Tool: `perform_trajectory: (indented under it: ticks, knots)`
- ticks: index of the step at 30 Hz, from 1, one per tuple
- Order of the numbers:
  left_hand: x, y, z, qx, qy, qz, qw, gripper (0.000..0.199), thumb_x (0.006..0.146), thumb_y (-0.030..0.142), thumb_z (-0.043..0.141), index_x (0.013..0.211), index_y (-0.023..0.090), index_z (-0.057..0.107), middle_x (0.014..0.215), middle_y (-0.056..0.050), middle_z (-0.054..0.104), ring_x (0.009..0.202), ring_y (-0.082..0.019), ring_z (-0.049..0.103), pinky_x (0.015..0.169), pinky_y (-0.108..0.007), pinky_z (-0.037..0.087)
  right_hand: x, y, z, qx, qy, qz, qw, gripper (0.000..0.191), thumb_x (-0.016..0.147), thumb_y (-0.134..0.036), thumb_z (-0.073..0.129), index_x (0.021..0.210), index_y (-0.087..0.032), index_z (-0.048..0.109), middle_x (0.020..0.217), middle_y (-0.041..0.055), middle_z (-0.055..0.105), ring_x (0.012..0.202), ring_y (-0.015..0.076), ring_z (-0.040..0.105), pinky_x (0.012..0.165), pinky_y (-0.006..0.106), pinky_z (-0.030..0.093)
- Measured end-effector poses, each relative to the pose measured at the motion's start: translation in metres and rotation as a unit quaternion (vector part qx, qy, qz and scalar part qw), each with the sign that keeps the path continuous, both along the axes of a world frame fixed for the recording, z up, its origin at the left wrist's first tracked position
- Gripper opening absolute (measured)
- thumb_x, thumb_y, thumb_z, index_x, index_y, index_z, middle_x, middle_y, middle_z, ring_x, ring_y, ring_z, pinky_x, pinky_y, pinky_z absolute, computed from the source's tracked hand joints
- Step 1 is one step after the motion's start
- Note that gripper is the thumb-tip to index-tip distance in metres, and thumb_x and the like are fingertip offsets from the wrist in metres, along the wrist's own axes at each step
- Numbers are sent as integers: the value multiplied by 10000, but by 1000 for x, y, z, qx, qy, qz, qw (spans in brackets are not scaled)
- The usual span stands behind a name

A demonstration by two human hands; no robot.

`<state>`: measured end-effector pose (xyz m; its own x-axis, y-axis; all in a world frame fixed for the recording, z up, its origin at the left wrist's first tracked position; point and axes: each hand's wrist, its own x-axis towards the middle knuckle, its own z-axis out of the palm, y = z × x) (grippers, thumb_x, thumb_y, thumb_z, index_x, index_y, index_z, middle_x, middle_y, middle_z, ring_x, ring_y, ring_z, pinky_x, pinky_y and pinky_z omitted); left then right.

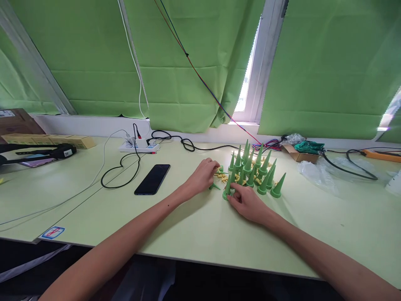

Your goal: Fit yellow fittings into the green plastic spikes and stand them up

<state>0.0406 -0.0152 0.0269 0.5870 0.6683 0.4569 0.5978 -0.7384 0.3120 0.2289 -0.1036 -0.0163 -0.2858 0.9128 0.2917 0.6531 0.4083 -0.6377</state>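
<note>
- Left hand: palm down, fingers bent, tips at the left edge of the cone group, by small green parts and yellow pieces; can't tell if it grips one.
- Right hand: index finger and thumb touch the lower part of the front-left green cone; other fingers curled; can't tell if the cone is gripped.
- That cone: upright on the table, between both hands, at the near left corner of the group.
- Other green cones: upright, tips up, packed close, just beyond and beside the right hand; more yellow pieces lie among them.
- Black phone: flat on table, left of the left hand, well apart from the cones.
- White power strip: near the wall, plugs in; black cable runs from it toward the right, behind the cones.
- Small cardboard box: right of the cones toward the back, green plastic bag on it; clear plastic just in front.
- Yellow boxes: row at far left, behind a black strap-like item.
- Green curtains: hang behind the table.
</note>
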Motion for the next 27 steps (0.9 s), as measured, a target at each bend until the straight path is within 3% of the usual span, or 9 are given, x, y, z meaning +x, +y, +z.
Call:
perform_trajectory:
  ticks: [4,8,15,19,22,27]
  knots:
    - [-4,-10,-5,16,-100,-33,994,155,970,162,429,1017,180,575,991,-66,607,871,-175,584,777,-303,472,1,1,-1,-7,-9,12,1000,40,890,-193,472,862,-212,451,485,-106,410,489,117,308,546,247,277]
    - [-3,-19,-12,5,-167,-33,985,106,988,229,444,1018,192,540,987,-50,620,825,-149,577,739,-283,479,2,3,-3,1,-19,14,1000,85,914,-195,440,833,-214,458,510,-88,390,510,122,280,538,245,267]
    - [-1,-32,-15,3,-215,-44,976,71,967,266,514,974,196,520,872,-11,605,714,-111,564,645,-239,479,4,4,-3,23,-43,9,999,211,965,-233,392,864,-206,575,570,-33,460,526,143,406,535,247,294]
    - [1,-38,-14,13,-251,-70,965,70,947,253,547,974,198,514,854,-5,578,688,-102,566,604,-223,481,4,4,-5,24,-53,3,998,257,964,-227,404,1061,-181,638,590,-21,517,561,161,471,567,255,338]
    - [1,-42,-12,30,-269,-109,957,63,931,221,561,971,196,520,892,-18,549,718,-107,556,612,-229,491,4,4,-7,16,-41,-4,999,351,945,-206,437,1254,-139,588,551,-43,514,554,162,482,599,263,371]
    - [2,-46,-12,22,-279,-124,952,62,911,222,592,916,197,536,843,-8,509,687,-104,511,573,-220,473,3,1,-3,48,0,-40,998,360,907,-184,487,1252,-134,574,508,-76,493,488,140,463,560,257,353]
